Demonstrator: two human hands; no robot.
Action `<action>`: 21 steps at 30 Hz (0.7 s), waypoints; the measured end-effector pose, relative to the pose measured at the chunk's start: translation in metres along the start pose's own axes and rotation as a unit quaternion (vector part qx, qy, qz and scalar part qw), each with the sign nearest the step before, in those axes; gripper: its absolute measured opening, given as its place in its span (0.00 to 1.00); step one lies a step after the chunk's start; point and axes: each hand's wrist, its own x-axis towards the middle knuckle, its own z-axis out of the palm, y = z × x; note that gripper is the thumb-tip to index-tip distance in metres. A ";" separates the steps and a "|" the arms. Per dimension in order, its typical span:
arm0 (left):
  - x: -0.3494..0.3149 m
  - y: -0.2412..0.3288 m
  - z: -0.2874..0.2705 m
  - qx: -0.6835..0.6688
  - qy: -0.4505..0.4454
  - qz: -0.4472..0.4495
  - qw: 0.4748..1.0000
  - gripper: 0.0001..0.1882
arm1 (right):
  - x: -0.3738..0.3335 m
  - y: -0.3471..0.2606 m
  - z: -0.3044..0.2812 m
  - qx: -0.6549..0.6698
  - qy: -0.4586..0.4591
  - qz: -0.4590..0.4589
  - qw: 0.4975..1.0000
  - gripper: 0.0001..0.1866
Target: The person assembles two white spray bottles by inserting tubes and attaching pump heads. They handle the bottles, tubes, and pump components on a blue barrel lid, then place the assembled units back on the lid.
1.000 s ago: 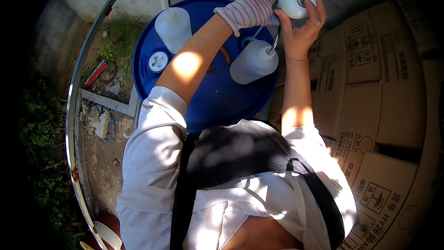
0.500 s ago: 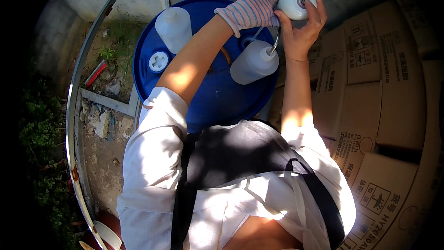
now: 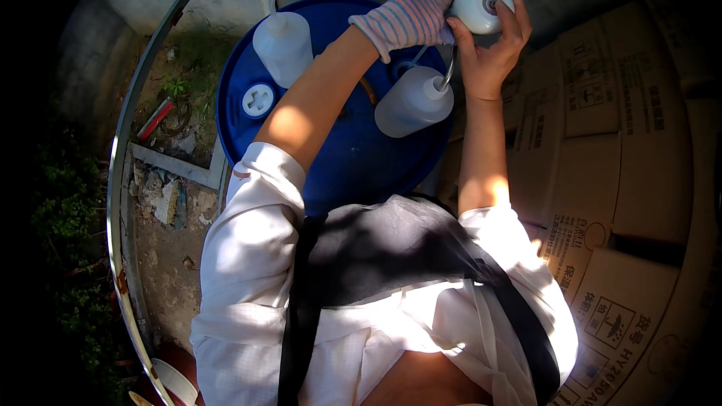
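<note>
Bottle (image 3: pixel 481 6) held up beyond the blue drum (image 3: pixel 353 158), right hand (image 3: pixel 489 56) wrapped around its underside, fingers curled against it, gloved left hand (image 3: pixel 417 11) clamped on its left side, two squeeze bottles (image 3: pixel 284 45) standing on the drum.

Two squeeze bottles (image 3: pixel 284 45) on drum (image 3: pixel 353 158) — cartons (image 3: pixel 624 143) right

A striped knit cloth glove covers the left hand (image 3: pixel 421 11). The white bottle (image 3: pixel 481 6) between both hands is smooth matt plastic. Below them, the blue drum (image 3: pixel 361 158) is glossy plastic; right of them, the boxes (image 3: pixel 602 105) are matt cardboard.
</note>
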 end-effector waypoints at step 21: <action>-0.154 0.096 -0.041 -0.092 0.118 -0.323 0.935 0.52 | -0.021 0.003 0.001 0.000 -0.001 0.151 0.989 0.40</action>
